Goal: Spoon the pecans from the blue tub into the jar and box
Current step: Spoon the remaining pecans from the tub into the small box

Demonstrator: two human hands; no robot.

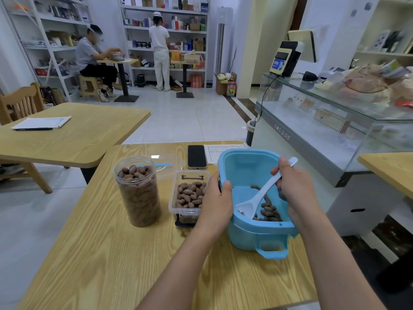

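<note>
The blue tub [245, 166] stands tilted toward me at the right of the wooden table, with several pecans [269, 209] lying along its lower right side. My left hand [215, 202] grips the tub's left rim. My right hand [292, 186] holds the handle of a white spoon [257, 199], whose bowl rests low inside the tub. A clear jar [138, 191], nearly full of pecans, stands to the left. Between jar and tub sits a clear box [190, 193] filled with pecans.
A phone [196, 156] lies face up behind the box, beside a clear lid [165, 163] and a printed sheet [216, 152]. The table's front and left areas show bare wood [107, 253]. A glass counter [324, 121] stands to the right; another table [67, 135] at left.
</note>
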